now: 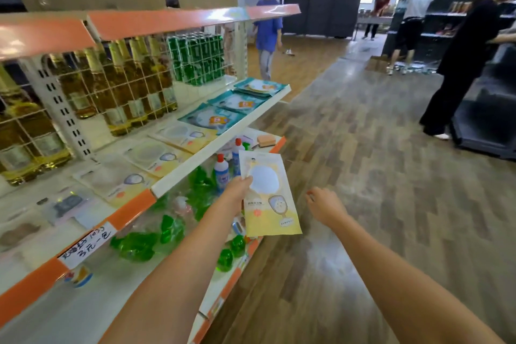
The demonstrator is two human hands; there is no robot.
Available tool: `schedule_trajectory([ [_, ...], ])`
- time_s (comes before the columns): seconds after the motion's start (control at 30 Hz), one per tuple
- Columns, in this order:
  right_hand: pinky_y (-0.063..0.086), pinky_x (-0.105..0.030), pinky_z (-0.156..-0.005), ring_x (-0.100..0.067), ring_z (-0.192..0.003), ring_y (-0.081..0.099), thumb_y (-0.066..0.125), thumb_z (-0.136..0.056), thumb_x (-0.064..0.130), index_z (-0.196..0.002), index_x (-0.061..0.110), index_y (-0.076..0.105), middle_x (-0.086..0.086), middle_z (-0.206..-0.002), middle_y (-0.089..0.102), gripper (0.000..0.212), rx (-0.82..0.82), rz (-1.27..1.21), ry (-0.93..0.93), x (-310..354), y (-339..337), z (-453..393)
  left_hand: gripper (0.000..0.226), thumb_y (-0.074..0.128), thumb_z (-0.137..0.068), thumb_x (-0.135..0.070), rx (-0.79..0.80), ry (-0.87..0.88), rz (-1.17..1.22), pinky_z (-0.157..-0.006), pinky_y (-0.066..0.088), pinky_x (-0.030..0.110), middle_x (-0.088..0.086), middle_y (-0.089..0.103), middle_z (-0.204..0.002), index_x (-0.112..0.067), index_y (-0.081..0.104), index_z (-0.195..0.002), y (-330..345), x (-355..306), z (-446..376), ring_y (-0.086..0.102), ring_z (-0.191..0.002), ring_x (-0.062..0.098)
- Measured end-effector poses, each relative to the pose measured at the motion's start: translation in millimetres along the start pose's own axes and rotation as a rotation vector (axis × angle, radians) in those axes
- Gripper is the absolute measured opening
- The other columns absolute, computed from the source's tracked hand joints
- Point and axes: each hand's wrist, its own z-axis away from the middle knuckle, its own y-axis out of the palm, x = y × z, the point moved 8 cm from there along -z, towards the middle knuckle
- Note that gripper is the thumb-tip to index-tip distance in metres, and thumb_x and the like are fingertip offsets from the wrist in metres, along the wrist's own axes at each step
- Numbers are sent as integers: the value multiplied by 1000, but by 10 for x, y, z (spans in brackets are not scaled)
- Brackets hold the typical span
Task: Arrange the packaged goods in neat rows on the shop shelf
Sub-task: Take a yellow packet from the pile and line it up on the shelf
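My left hand (237, 188) pinches the left edge of a flat yellow packet (269, 195) with a white oval on its front. It hangs in the air in front of the middle shelf (220, 145). My right hand (325, 205) hovers to the right of the packet with loosely curled fingers and holds nothing. On the middle shelf lie yellow packets (156, 156) of the same kind in a row. Teal packets (237, 103) with a bear picture lie further along towards the shelf's far end.
Oil bottles (122, 84) and green cans (198, 58) stand behind a wire grid at the back of the shelf. The lower shelf holds green pouches (139, 246) and white bottles (222, 172). Several people stand in the aisle and by dark shelving (485, 120) on the right.
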Motion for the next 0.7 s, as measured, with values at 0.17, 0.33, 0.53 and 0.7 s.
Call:
schedule_trajectory([
  [0.17,43,-36,-88,-31,-110,53,34,-100,30,-118,11,57,-12,-118,57,35,-35,0,-25,302,-173,-553,37,40,-102,-15,0,19,31,-78,47,38,17,54,-132,-4,42,-138,23,-313,-373,57,-113,36],
  [0.33,45,-35,-83,-31,-106,55,35,-98,29,-110,9,60,-12,-114,61,33,-26,-25,-43,537,-154,-938,35,45,-101,-17,-36,24,-2,-97,47,47,14,57,-126,-4,47,-133,-141,-502,-704,56,-116,36],
  [0.53,44,-33,-74,-28,-98,56,35,-100,25,-109,7,57,-11,-107,59,30,48,-15,-61,743,14,-1229,43,51,-96,-24,-125,-29,-16,-99,46,53,16,57,-129,-10,47,-136,-552,-306,-1265,58,-113,36],
  [0.7,43,-29,-68,-24,-94,57,33,-97,32,-115,17,57,-4,-114,61,33,85,-18,-176,1095,29,-1690,41,51,-97,-23,-205,-10,77,-93,48,55,17,60,-125,-10,47,-135,-737,-566,-1222,61,-106,36],
])
